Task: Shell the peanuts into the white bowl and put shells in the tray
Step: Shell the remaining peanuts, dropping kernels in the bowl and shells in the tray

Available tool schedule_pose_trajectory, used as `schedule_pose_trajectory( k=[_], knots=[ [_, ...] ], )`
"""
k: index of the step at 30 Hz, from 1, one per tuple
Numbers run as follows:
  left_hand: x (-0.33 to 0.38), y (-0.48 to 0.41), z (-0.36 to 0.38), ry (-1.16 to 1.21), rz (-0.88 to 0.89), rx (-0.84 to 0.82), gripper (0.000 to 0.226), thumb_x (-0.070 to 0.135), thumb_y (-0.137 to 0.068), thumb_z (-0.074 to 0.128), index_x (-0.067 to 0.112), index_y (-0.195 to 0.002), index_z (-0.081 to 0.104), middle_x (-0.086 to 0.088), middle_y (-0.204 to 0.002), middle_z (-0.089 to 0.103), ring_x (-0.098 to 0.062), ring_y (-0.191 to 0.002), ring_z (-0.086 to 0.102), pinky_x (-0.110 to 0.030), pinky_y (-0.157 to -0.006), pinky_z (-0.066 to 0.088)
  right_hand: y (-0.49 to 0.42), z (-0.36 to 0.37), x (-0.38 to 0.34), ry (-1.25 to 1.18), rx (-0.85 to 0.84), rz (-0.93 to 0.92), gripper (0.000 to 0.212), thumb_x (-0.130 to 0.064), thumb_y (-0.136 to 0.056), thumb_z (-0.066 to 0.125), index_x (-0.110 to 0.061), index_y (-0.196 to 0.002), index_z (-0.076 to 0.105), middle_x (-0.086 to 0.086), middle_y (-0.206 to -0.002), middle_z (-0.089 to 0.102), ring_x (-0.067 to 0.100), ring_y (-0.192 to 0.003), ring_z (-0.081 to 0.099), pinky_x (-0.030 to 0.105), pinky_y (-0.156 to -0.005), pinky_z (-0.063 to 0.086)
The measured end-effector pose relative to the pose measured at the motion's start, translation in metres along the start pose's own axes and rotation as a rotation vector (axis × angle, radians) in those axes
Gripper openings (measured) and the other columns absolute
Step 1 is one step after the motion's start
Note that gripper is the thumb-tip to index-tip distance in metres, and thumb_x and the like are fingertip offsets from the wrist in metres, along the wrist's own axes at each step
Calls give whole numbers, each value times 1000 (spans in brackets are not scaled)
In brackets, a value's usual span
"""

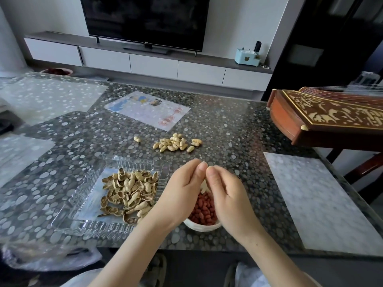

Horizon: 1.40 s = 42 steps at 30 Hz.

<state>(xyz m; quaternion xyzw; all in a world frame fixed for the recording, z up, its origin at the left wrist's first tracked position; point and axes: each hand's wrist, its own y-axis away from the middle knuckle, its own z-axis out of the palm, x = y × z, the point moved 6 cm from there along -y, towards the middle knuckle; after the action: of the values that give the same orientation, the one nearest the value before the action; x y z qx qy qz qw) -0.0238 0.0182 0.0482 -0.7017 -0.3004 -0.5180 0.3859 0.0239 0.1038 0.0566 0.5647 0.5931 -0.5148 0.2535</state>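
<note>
- While the kernels (204, 206) already heaped in the white bowl (202, 227) and the many empty shells (130, 193) in the tray (91, 225) show a good share of the work done, the job looks to be somewhere past the middle, not at its end.
- The thing being worked on is a pale pod (204, 187), only a sliver of which shows in the gap between the two hands; whether it has cracked open I cannot tell.
- The left hand (180, 191) and the right hand (226, 193) are both curled inward, thumb tips touching at the top, and each appears to pinch its side of the pod.
- The hands hang directly above the bowl, so any kernel that drops should land among the red ones.
- The tray lies just beside the bowl on the left-hand side, near enough for the left hand to drop the husk in.
- What is left: a small pile of unshelled peanuts (176, 142) lies on the counter (238, 129) beyond the hands, apart from the bowl, with one stray peanut (136, 139) to its left.
- Farther out on the counter are a printed sheet (148, 109) and, at the right edge, a carved wooden zither (323, 119).
</note>
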Motion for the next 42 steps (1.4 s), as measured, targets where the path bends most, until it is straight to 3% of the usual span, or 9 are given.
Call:
schedule_pose_trajectory(
  k=[4, 13, 17, 21, 25, 29, 33, 39, 42],
  knots=[
    [2, 2, 0, -47, 23, 68, 36, 29, -99, 36, 2, -79, 47, -1, -67, 43, -10, -62, 38, -35, -60, 35, -1, 2, 2, 101, 94, -50, 27, -37, -96, 35, -32, -73, 49, -22, -63, 53, -1, -58, 49, 10, -55, 34],
    [2, 9, 3, -24, -7, 51, 38, 33, -99, 34, 3, -79, 47, -1, -70, 46, -12, -65, 41, -43, -65, 39, 5, 2, 7, 177, 262, -6, 40, -37, -100, 34, -29, -62, 43, -18, -55, 50, 6, -50, 43, 16, -50, 29],
    [-3, 9, 2, 6, -42, 7, 38, 33, -100, 34, 2, -85, 51, -15, -76, 50, -24, -71, 46, -49, -73, 44, 6, 0, 10, 64, 226, 99, 40, -27, -100, 38, -14, -66, 55, -12, -55, 53, 5, -52, 47, 17, -50, 35],
    [-8, 9, 1, 28, -94, 9, 37, 32, -100, 36, 4, -83, 54, -2, -73, 50, -15, -70, 46, -43, -71, 43, 5, 0, 16, -107, 201, 254, 42, -25, -102, 39, -9, -74, 66, -2, -68, 67, 6, -65, 63, 16, -57, 48],
    [-12, 7, 0, 46, -119, 13, 38, 30, -100, 38, -4, -87, 49, -4, -73, 44, -17, -71, 40, -41, -69, 37, 3, -1, 24, -138, 200, 359, 47, -31, -101, 40, 4, -77, 61, 16, -69, 64, 25, -65, 61, 34, -65, 51],
    [-14, 6, 0, 69, -140, -6, 37, 31, -99, 41, -4, -90, 50, -4, -77, 47, -17, -75, 43, -39, -71, 38, 4, -1, 29, -258, 103, 530, 46, -31, -101, 42, -16, -63, 63, -7, -50, 60, 0, -47, 56, 16, -48, 43],
    [-15, 6, 3, 103, -178, -20, 35, 28, -99, 42, -6, -95, 50, -6, -82, 48, -16, -79, 45, -34, -73, 39, 6, -4, 34, -331, 51, 631, 41, -35, -100, 43, -21, -64, 57, -13, -42, 51, -2, -37, 47, 13, -41, 33],
    [-13, 2, -4, -53, -111, 57, 34, 25, -100, 41, 2, -75, 45, 6, -64, 42, -7, -62, 39, -28, -64, 33, 4, -14, 29, 139, 125, 341, 48, -41, -99, 38, -19, -56, 47, -7, -49, 46, 4, -45, 41, 20, -48, 32],
    [-11, -1, -12, -324, -39, 109, 37, 27, -99, 40, 4, -70, 46, 2, -59, 44, -6, -54, 37, -22, -54, 29, 3, -17, 31, 438, 97, 207, 43, -43, -98, 34, -22, -61, 45, -5, -55, 49, 7, -48, 44, 22, -48, 33]
  ],
)
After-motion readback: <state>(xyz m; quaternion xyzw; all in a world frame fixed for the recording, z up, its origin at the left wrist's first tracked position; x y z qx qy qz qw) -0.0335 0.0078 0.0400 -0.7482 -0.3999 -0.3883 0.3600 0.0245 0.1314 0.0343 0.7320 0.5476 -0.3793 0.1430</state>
